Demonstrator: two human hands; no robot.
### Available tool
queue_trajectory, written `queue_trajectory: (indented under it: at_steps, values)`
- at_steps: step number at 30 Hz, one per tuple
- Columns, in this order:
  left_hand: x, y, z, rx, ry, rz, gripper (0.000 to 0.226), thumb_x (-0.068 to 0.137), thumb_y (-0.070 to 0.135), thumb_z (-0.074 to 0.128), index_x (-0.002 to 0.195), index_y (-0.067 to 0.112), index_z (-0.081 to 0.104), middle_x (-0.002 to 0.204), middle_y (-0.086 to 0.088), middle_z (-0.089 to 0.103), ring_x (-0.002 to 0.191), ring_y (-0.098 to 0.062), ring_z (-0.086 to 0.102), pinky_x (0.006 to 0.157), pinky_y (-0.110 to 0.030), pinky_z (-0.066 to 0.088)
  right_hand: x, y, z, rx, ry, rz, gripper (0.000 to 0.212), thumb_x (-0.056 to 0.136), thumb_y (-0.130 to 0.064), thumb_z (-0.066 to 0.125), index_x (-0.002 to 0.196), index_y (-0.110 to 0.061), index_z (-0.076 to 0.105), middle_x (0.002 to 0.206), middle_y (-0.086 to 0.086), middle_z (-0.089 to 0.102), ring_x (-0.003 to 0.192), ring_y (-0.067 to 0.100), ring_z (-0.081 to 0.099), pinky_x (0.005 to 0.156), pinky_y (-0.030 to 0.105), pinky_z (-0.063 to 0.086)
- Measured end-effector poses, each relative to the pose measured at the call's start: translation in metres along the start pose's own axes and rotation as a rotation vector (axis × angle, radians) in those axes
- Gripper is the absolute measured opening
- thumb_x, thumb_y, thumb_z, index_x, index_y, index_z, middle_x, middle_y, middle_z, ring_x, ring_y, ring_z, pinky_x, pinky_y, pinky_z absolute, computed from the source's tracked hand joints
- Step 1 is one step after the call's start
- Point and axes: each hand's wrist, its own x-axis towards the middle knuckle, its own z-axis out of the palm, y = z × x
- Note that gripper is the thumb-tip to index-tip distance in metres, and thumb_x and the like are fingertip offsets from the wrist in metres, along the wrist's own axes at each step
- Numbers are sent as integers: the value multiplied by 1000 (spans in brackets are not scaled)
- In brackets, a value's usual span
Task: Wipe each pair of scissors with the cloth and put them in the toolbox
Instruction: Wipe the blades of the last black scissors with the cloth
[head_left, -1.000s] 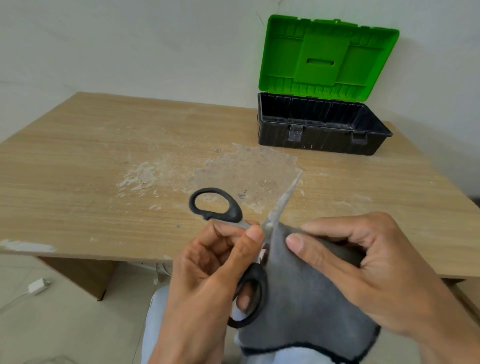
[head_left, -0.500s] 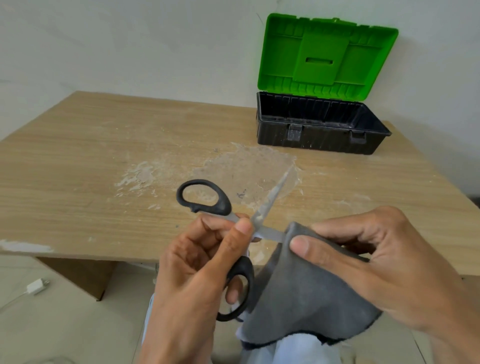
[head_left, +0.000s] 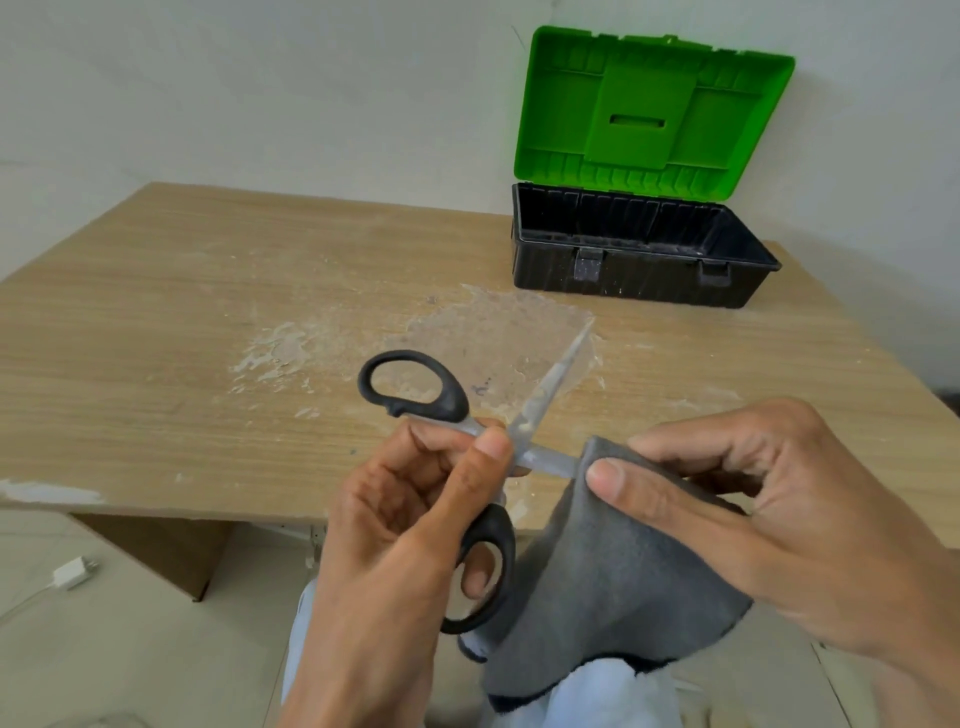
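Note:
My left hand (head_left: 410, 525) holds black-handled scissors (head_left: 415, 387) spread wide open, thumb near the pivot and a finger through the lower loop. One blade points up and away toward the toolbox; the other runs right into a grey cloth (head_left: 597, 582). My right hand (head_left: 737, 509) pinches the cloth around that blade, whose tip is hidden in the folds. The black toolbox (head_left: 639, 278) stands open at the table's far right, its green lid upright, and no contents show inside.
The wooden table (head_left: 156, 322) has a worn, whitish scraped patch in the middle. Its near edge lies just beyond my hands. A white charger (head_left: 72, 571) with a cable lies on the floor at the left. A wall stands behind the toolbox.
The scissors opened wider and shifted left. The cloth slid out along the lower blade to the right, baring the blade's root near the pivot.

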Motion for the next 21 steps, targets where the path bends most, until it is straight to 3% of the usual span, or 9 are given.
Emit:
queue_trajectory:
  at_steps: [3,5,7,10,16,21]
  values:
    - [-3,-3,8,-25,-19,-24,14,71,24,75,64,19,65,56,1,54,37,-6,40,32,-17,32,3,2,11,-26,46,-69,44,94,-55,66,67,-21,72,52,-5,58,45,8,50,44,26,40]
    - [-3,-2,9,-31,2,-11,13,70,24,73,62,19,64,55,2,53,37,-6,39,32,-17,32,5,2,19,-29,58,-88,44,95,-49,66,66,-18,69,53,0,54,46,9,45,47,15,31]
    - [-2,1,5,-36,54,-4,12,68,23,73,60,19,64,54,2,51,36,-6,39,32,-16,32,4,4,19,-32,9,-78,46,97,-52,64,71,-14,72,58,6,58,49,17,51,47,19,34]
    - [-2,5,-1,-59,117,-4,13,68,23,71,58,21,63,54,2,50,36,-4,38,32,-16,31,2,6,8,-16,-1,-65,48,95,-56,61,70,-17,72,58,4,59,49,15,53,49,19,38]
    - [-4,0,9,-32,10,-28,14,70,24,72,60,20,63,54,3,52,37,-4,39,32,-16,31,0,4,19,-31,35,-96,45,96,-51,63,67,-18,66,55,3,51,47,6,42,47,16,30]
    - [-2,2,1,-60,120,-24,11,68,23,71,62,20,63,56,3,51,39,-4,38,34,-15,31,0,6,13,13,32,-30,37,92,-61,60,71,-32,72,58,-8,59,52,3,53,52,12,37]
